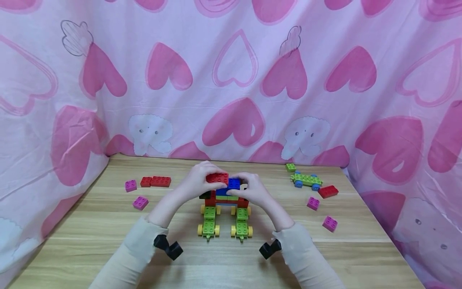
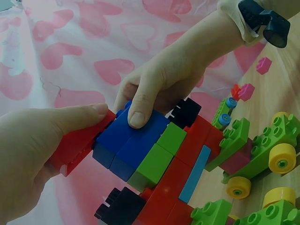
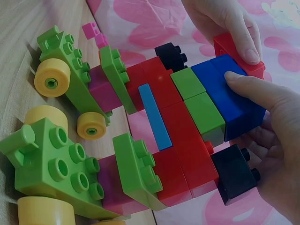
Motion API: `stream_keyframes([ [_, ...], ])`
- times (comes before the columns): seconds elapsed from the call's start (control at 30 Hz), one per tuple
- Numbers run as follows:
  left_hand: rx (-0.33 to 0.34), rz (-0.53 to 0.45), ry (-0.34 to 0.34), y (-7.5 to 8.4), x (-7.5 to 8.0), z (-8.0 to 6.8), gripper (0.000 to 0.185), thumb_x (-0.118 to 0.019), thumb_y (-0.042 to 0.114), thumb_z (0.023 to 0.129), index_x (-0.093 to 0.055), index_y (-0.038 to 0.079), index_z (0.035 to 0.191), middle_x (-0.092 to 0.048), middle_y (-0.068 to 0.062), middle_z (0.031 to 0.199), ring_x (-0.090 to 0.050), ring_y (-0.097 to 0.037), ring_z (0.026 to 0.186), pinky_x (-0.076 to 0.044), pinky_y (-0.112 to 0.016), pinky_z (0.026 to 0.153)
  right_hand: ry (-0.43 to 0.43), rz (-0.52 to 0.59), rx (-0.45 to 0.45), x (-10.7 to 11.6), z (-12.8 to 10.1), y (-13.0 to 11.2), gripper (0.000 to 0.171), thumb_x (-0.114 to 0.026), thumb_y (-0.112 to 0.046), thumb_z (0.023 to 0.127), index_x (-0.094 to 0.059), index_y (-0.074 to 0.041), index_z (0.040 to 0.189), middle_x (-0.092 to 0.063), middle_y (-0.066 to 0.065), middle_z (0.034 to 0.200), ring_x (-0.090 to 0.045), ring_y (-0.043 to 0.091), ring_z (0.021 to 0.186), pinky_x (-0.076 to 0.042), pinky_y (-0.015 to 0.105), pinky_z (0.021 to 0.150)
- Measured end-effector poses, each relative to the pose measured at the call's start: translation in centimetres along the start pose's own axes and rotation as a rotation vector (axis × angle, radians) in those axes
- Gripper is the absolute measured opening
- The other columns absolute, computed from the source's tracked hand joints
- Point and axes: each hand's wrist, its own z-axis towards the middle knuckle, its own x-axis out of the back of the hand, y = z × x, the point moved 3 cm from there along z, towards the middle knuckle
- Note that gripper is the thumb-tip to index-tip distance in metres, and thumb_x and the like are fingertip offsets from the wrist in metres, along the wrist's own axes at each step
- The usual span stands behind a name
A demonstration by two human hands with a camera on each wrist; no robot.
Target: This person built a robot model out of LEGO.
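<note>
A brick build (image 1: 223, 200) stands mid-table on two green wheeled chassis (image 1: 209, 222) with yellow wheels (image 3: 50, 78). Its body is red, with green, blue and black bricks on top. My left hand (image 1: 207, 178) grips a red brick (image 1: 217, 177) at the top left of the build, thumb along it (image 2: 77, 143). My right hand (image 1: 245, 186) pinches the blue brick (image 1: 234, 184) beside it, with the thumb pressed on the blue face (image 2: 131, 136). In the right wrist view the red brick (image 3: 234, 51) touches the blue brick (image 3: 229, 93).
Loose magenta bricks (image 1: 140, 202) and red bricks (image 1: 156, 182) lie on the left. On the right lie a small green car with blue wheels (image 1: 306, 180), a green brick (image 1: 290, 167), a red brick (image 1: 328, 191) and magenta bricks (image 1: 330, 223). Pink heart cloth (image 1: 231, 80) surrounds the wooden table (image 1: 90, 233).
</note>
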Motion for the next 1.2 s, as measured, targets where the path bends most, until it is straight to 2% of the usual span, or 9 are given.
stream_keyframes([
  [0.2,0.015,-0.005,0.005,0.01,-0.09,-0.17,0.035,-0.078,0.029,0.084,-0.074,0.008,0.111,-0.073,-0.006,0.107,-0.063,-0.022,0.101,-0.055,-0.040,0.087,0.010,0.010,0.012,-0.05,-0.05,-0.08,0.039,-0.081,-0.015,0.080,-0.069,-0.001,0.115,-0.073,0.015,0.103,-0.068,0.024,0.088,-0.059,0.040,0.073],
  [0.27,0.006,-0.002,0.008,-0.05,-0.14,-0.20,0.035,-0.078,0.029,0.083,-0.074,0.008,0.111,-0.073,-0.006,0.106,-0.064,-0.022,0.101,-0.055,-0.041,0.087,0.013,0.010,0.015,-0.05,-0.08,-0.09,0.039,-0.081,-0.015,0.080,-0.069,-0.001,0.114,-0.073,0.014,0.103,-0.068,0.023,0.088,-0.059,0.040,0.073],
  [0.4,0.001,-0.003,0.017,-0.29,-0.22,-0.23,0.035,-0.079,0.028,0.082,-0.074,0.007,0.110,-0.074,-0.006,0.105,-0.064,-0.023,0.100,-0.055,-0.040,0.086,0.009,0.007,0.011,-0.10,-0.05,-0.06,0.040,-0.081,-0.016,0.080,-0.069,-0.002,0.115,-0.073,0.014,0.104,-0.068,0.023,0.088,-0.058,0.030,0.071],
  [0.6,0.041,-0.019,0.007,-0.44,-0.30,-0.10,0.036,-0.081,0.027,0.080,-0.074,0.008,0.110,-0.074,-0.007,0.105,-0.063,-0.024,0.100,-0.055,-0.041,0.084,0.006,0.002,0.001,-0.13,0.00,0.00,0.040,-0.081,-0.018,0.081,-0.068,-0.003,0.117,-0.073,0.013,0.105,-0.068,0.022,0.089,-0.056,0.024,0.069],
  [0.93,0.072,-0.010,-0.031,-0.31,-0.23,0.01,0.036,-0.079,0.028,0.082,-0.073,0.008,0.112,-0.073,-0.006,0.107,-0.062,-0.023,0.101,-0.054,-0.041,0.085,0.007,0.000,-0.001,-0.12,0.00,0.01,0.040,-0.081,-0.017,0.081,-0.068,-0.003,0.116,-0.073,0.013,0.105,-0.068,0.022,0.089,-0.057,0.024,0.070],
  [1.2,0.084,-0.011,-0.029,-0.05,-0.38,-0.11,0.037,-0.079,0.029,0.083,-0.072,0.008,0.112,-0.072,-0.007,0.109,-0.061,-0.025,0.105,-0.054,-0.045,0.088,0.007,-0.002,0.007,-0.15,-0.01,0.04,0.040,-0.080,-0.015,0.081,-0.068,-0.001,0.116,-0.072,0.014,0.105,-0.068,0.022,0.088,-0.059,0.036,0.073],
])
